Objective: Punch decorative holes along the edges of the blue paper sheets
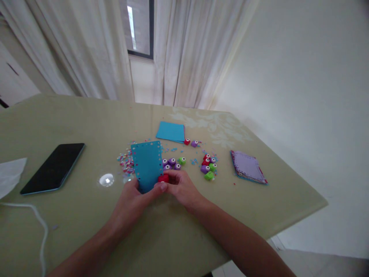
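Blue card (pixel 147 163): punched along its edges, held at its near end by the left hand (pixel 135 196), low over the worktop (pixel 178 231). Red punch (pixel 163 178): on the card's near right corner, gripped by the right hand (pixel 181 187). Loose punches (pixel 173 162), confetti (pixel 126 161) just beyond. Blue sheets (pixel 171 131) farther back. Phone (pixel 54 167) at left, purple stack (pixel 248 166) at right.

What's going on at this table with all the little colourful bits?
A person holds a blue card with holes along its edges in the left hand, while the right hand presses a small red punch onto its lower corner. More small punches and paper confetti lie on the table, beside a dark phone and a stack of punched cards.
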Demonstrator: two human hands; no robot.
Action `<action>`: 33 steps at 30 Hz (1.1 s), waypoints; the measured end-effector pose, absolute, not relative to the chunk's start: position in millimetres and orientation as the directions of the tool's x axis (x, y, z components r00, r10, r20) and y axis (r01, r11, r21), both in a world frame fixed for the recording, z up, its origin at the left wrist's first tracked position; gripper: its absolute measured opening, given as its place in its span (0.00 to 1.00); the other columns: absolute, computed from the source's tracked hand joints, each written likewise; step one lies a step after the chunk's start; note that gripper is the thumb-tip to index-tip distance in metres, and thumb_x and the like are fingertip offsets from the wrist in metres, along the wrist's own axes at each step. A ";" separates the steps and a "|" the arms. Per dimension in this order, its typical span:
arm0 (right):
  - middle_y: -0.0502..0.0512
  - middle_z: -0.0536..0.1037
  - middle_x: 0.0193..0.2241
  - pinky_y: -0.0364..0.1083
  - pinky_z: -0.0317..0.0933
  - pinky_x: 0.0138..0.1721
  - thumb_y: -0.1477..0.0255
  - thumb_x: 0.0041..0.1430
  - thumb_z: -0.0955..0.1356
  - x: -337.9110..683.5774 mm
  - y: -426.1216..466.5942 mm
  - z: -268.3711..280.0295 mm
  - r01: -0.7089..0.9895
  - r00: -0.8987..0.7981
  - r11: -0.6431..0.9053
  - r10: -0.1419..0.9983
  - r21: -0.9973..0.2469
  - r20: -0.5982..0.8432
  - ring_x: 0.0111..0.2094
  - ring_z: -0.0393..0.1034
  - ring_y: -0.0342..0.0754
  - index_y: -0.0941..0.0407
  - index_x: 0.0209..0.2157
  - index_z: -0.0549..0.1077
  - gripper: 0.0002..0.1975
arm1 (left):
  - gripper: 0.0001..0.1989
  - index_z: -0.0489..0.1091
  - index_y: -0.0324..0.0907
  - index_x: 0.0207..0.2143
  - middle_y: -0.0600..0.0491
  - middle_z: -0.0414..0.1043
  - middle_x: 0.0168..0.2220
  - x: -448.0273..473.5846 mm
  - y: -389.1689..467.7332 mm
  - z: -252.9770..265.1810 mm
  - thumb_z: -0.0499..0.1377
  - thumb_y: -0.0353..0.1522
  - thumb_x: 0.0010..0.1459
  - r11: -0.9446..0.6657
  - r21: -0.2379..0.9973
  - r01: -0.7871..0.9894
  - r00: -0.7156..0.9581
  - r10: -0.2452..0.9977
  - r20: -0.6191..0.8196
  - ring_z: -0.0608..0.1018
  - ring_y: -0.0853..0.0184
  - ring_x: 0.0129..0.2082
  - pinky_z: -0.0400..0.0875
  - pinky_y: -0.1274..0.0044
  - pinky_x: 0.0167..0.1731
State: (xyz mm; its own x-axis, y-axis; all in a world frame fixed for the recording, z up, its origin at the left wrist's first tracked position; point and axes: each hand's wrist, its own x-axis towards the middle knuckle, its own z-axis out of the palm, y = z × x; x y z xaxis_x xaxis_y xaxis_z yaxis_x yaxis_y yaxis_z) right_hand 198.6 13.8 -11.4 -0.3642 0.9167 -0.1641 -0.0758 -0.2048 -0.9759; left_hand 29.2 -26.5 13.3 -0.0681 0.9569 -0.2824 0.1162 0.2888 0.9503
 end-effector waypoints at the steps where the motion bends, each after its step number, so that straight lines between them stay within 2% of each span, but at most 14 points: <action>1: 0.46 0.77 0.27 0.45 0.63 0.37 0.59 0.43 0.82 198.7 13.6 -11.8 -0.074 -0.360 -0.198 0.919 -0.977 -0.159 0.30 0.68 0.45 0.54 0.32 0.80 0.19 | 0.25 0.81 0.40 0.38 0.49 0.85 0.30 29.6 -26.8 13.8 0.74 0.52 0.49 0.292 0.951 0.103 -0.059 0.956 -0.288 0.84 0.57 0.27 0.74 0.74 0.23; 7: 0.46 0.77 0.27 0.45 0.61 0.35 0.59 0.45 0.82 199.0 12.4 -13.5 -0.061 -0.352 -0.181 0.924 -0.982 -0.149 0.29 0.67 0.45 0.54 0.32 0.80 0.17 | 0.25 0.82 0.40 0.41 0.47 0.87 0.34 31.6 -28.4 14.5 0.74 0.50 0.50 0.296 0.954 0.048 -0.072 0.954 -0.292 0.86 0.55 0.31 0.79 0.71 0.28; 15: 0.47 0.74 0.26 0.44 0.58 0.33 0.60 0.47 0.81 196.4 8.9 -11.7 -0.054 -0.336 -0.166 0.932 -0.985 -0.139 0.29 0.64 0.44 0.55 0.30 0.79 0.15 | 0.27 0.83 0.40 0.42 0.45 0.87 0.37 26.6 -26.8 9.8 0.73 0.52 0.50 0.287 0.953 0.093 -0.029 0.958 -0.286 0.87 0.53 0.34 0.80 0.71 0.31; 18: 0.46 0.73 0.25 0.44 0.57 0.32 0.60 0.47 0.80 195.2 9.8 -15.0 -0.047 -0.329 -0.133 0.938 -0.990 -0.110 0.28 0.63 0.43 0.55 0.31 0.79 0.16 | 0.28 0.83 0.40 0.45 0.45 0.87 0.40 23.3 -24.1 6.0 0.73 0.51 0.51 0.240 0.965 0.101 -0.029 0.971 -0.239 0.87 0.51 0.38 0.81 0.69 0.35; 22: 0.46 0.74 0.27 0.44 0.60 0.34 0.61 0.49 0.80 196.0 13.2 -16.5 -0.026 -0.347 -0.104 0.934 -0.994 -0.088 0.30 0.65 0.44 0.55 0.35 0.80 0.16 | 0.27 0.83 0.40 0.45 0.45 0.87 0.39 20.4 -22.2 1.5 0.76 0.48 0.48 0.231 0.967 0.105 -0.021 0.973 -0.230 0.87 0.50 0.36 0.81 0.68 0.34; 25: 0.46 0.75 0.29 0.44 0.61 0.34 0.60 0.47 0.82 197.9 16.2 -14.0 -0.028 -0.329 -0.102 0.940 -0.994 -0.087 0.30 0.67 0.44 0.54 0.38 0.79 0.20 | 0.28 0.82 0.40 0.47 0.45 0.87 0.41 23.2 -23.1 0.4 0.76 0.48 0.49 0.245 0.969 0.009 -0.013 0.969 -0.245 0.87 0.51 0.37 0.82 0.68 0.35; 29: 0.46 0.77 0.31 0.44 0.63 0.33 0.60 0.45 0.83 200.0 17.6 -7.2 -0.059 -0.337 -0.127 0.936 -0.990 -0.099 0.29 0.69 0.44 0.53 0.40 0.77 0.24 | 0.27 0.82 0.42 0.46 0.45 0.86 0.46 28.4 -21.2 -2.0 0.73 0.51 0.52 0.251 0.929 -0.272 -0.048 0.961 -0.273 0.87 0.53 0.41 0.83 0.69 0.40; 31: 0.48 0.80 0.34 0.45 0.66 0.36 0.60 0.46 0.83 202.0 18.6 -3.2 -0.089 -0.303 -0.115 0.949 -0.989 -0.083 0.31 0.72 0.45 0.52 0.44 0.75 0.27 | 0.25 0.82 0.43 0.45 0.48 0.86 0.47 28.6 -18.0 -3.1 0.74 0.50 0.52 0.234 0.899 -0.370 -0.099 0.952 -0.288 0.87 0.57 0.43 0.83 0.71 0.43; 33: 0.50 0.82 0.38 0.47 0.69 0.40 0.61 0.49 0.81 207.1 22.4 0.5 -0.097 -0.231 -0.068 0.972 -0.993 -0.044 0.35 0.76 0.47 0.52 0.46 0.73 0.25 | 0.23 0.82 0.43 0.42 0.51 0.86 0.46 27.4 -14.6 -3.3 0.74 0.49 0.52 0.216 0.889 -0.405 -0.163 0.939 -0.302 0.86 0.61 0.42 0.83 0.74 0.45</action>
